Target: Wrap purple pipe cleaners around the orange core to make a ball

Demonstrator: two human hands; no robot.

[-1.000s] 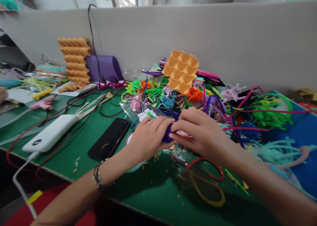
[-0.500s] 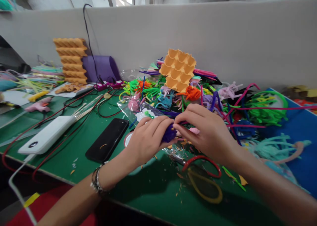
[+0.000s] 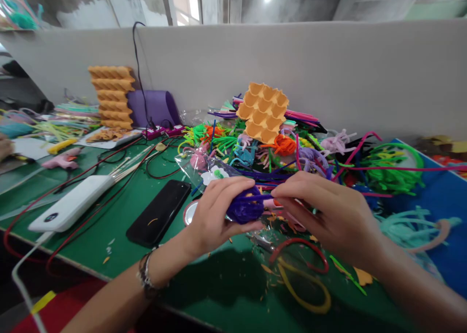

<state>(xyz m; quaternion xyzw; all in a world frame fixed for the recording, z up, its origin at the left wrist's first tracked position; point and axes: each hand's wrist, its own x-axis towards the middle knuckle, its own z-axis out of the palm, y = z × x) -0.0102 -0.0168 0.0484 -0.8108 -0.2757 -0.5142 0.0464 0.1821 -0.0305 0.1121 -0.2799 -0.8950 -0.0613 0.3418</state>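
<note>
A ball of purple pipe cleaner (image 3: pixel 245 208) sits in my left hand (image 3: pixel 215 209), whose fingers wrap round it from the left. From the ball a purple pipe cleaner strand (image 3: pixel 263 197) runs to the right, and my right hand (image 3: pixel 324 206) pinches its end between thumb and fingers. A pink piece (image 3: pixel 269 203) shows just under the strand, partly hidden. Below my right hand lie scissors with red and yellow handle loops (image 3: pixel 304 269), their blades mostly covered by clear plastic.
Left on the green table (image 3: pixel 204 284) are a black phone (image 3: pixel 159 211), a white power bank (image 3: pixel 73 202) and a pink glue gun (image 3: pixel 62 158). Behind my hands lie heaped pipe cleaners (image 3: pixel 222 145) and an orange egg tray piece (image 3: pixel 263 111). A person's hand (image 3: pixel 5 147) shows far left.
My right hand has moved right, away from my left, drawing the purple strand out straight. More of the purple ball shows now. The camera view has tilted up a little.
</note>
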